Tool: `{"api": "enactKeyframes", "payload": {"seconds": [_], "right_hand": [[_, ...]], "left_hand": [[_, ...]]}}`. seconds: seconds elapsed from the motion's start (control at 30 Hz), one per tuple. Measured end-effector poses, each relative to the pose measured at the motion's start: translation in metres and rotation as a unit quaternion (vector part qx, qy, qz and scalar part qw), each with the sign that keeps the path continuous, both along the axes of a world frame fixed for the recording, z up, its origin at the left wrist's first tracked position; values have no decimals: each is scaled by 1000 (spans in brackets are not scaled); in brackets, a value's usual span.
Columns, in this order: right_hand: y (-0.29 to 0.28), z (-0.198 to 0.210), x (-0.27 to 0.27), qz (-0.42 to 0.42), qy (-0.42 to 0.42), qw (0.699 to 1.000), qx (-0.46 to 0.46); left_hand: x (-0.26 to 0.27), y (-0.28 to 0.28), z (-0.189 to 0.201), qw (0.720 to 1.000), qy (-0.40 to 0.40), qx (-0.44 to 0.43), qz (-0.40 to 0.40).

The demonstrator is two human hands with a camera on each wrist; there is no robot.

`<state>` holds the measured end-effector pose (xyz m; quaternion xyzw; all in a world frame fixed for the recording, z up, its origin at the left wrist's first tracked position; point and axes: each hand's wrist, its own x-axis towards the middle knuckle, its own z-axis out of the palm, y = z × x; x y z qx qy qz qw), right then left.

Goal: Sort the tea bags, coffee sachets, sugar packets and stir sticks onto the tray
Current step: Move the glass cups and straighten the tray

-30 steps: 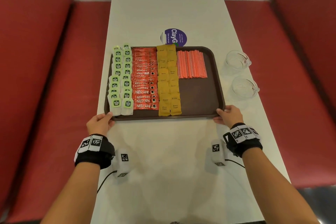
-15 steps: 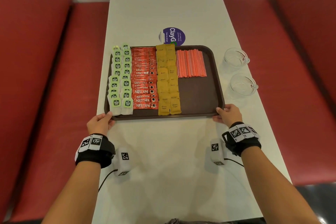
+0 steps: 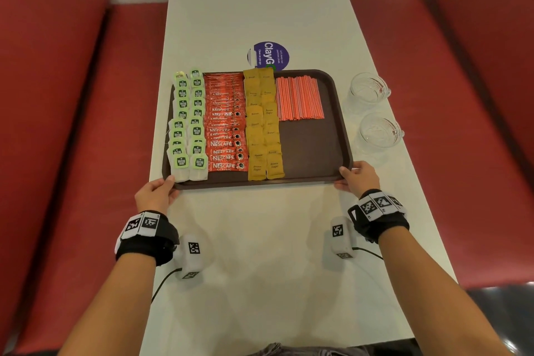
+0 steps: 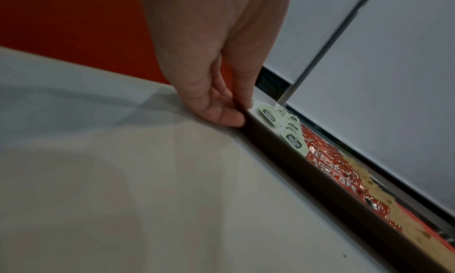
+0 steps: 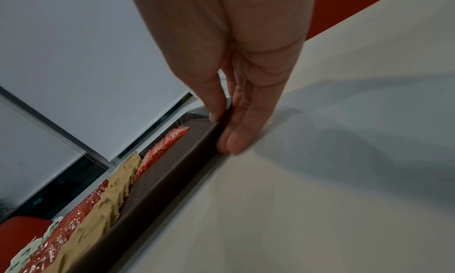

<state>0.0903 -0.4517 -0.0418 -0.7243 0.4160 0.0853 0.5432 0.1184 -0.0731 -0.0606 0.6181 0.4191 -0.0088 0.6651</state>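
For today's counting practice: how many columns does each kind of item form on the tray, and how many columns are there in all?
Tea bags: 2
Coffee sachets: 1
Sugar packets: 2
Stir sticks: 1
Total on the tray: 6

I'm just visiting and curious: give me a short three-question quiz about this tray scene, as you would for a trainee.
1. True or false: the stir sticks fill their column down to the tray's near rim.
2. Which group lies between the tea bags and the sugar packets? A) glass cups B) coffee sachets C) stir sticks
3. Where does each hand hold the tray?

Key
1. False; bare tray lies below them.
2. B, the coffee sachets.
3. Left hand pinches the near left corner, right hand the near right corner.
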Motion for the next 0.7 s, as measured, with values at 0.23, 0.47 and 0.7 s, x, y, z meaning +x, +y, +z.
{"api": "enactKeyframes", "payload": {"seconds": [0.23, 0.47, 0.7], "right_hand": [[1, 4, 0, -3, 3, 1000, 9], [2, 8, 1, -4, 3, 1000, 13], [2, 15, -6, 15, 11, 1000, -9]], "left_hand": [[-1, -1, -1, 1000, 1, 8, 0], [0, -2, 0, 1000, 9, 8, -8], [-3, -1, 6, 997, 23, 73, -22]]}}
